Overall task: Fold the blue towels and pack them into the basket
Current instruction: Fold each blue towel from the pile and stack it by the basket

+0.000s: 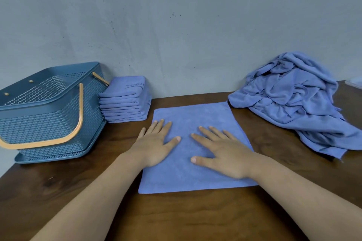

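Note:
One blue towel (188,178) lies spread flat on the dark wooden table (58,191) in front of me. My left hand (156,143) rests palm down on its left part, fingers apart. My right hand (221,150) presses flat on its right part, fingers spread. Neither hand grips the cloth. A stack of folded blue towels (125,101) stands at the back against the wall. Left of the stack sits the blue perforated basket (49,115) with orange handles; its inside looks empty. A heap of crumpled blue towels (293,101) lies at the back right.
A grey wall (176,25) closes off the far side of the table. A pale object (354,82) shows at the right edge behind the heap. The table's left edge runs just under the basket.

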A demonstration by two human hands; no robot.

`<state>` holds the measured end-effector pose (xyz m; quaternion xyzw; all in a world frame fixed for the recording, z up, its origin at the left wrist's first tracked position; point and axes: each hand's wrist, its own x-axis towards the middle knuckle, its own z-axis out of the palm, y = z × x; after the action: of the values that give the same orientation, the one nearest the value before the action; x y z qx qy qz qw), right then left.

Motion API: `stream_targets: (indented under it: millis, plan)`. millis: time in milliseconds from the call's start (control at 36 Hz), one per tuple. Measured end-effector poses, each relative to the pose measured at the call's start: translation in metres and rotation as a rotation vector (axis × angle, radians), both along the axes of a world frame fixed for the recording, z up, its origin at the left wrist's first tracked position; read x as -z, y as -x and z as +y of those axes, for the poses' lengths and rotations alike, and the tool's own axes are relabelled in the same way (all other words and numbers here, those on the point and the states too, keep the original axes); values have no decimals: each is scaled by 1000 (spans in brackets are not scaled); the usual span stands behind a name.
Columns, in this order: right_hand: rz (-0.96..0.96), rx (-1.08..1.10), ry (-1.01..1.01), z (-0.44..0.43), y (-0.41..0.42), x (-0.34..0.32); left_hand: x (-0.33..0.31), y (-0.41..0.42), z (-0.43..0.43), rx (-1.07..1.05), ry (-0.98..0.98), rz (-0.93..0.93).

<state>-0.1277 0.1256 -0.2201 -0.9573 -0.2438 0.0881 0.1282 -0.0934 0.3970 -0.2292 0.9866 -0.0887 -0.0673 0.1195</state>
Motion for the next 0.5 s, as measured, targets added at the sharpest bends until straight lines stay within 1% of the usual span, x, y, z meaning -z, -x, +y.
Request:
stream_targets:
  millis: [83, 194, 278, 333, 417, 500]
  plan:
    - [3, 108, -72, -20, -10, -5, 2, 1, 1, 5, -4, -24]
    - [45, 193, 55, -51, -26, 0, 0, 4, 3, 24, 54, -28]
    - [65, 308, 97, -63, -29, -4, 0, 4, 4, 35, 58, -33]
    - [53, 340, 117, -66, -28, -8, 0, 4, 5, 28, 118, -64]
    - [-38, 329, 119, -63, -24, -8, -2, 8, 7, 9, 234, -107]
    - [-137, 181, 38, -47, -12, -9, -4, 24, 3, 54, 198, -72]
